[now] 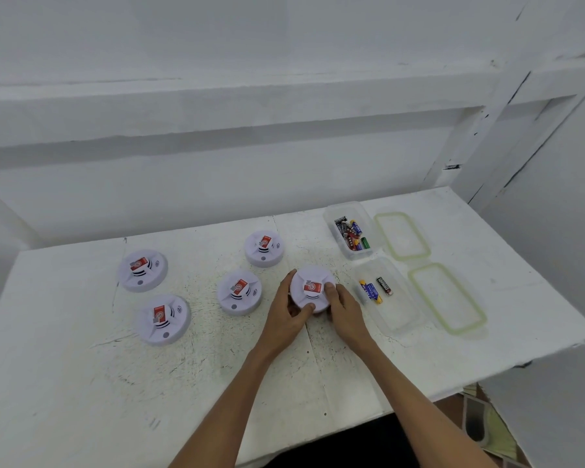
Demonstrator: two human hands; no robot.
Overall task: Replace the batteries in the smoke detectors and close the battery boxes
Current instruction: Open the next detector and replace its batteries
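Forearms: both bare, reaching from the lower edge up over the tabletop [81,366].
Left hand [286,309]: curls round the left side of a smoke detector [313,288], thumb on its near rim.
Right hand [343,310]: grips the same detector from the right, thumb up by the red label.
Held detector: white and round, red label on top, sitting on the tabletop right of centre between the two hands.
Other detectors: four alike, face up; one [239,292] is just left of the hands, one [264,248] is behind it, and two [142,270] [164,319] are well to the left.
Near box [395,315]: clear, open, just right of the right hand; holds a blue-and-yellow battery [370,292] and a black battery [384,286].
Far box [343,209]: clear, open, behind the near box; holds a heap of mixed batteries [352,234].
Lids: two clear ones with green rims, one [402,235] beside the far box and one [448,298] beside the near box, both flat on the tabletop.
Surround: white painted wall behind.
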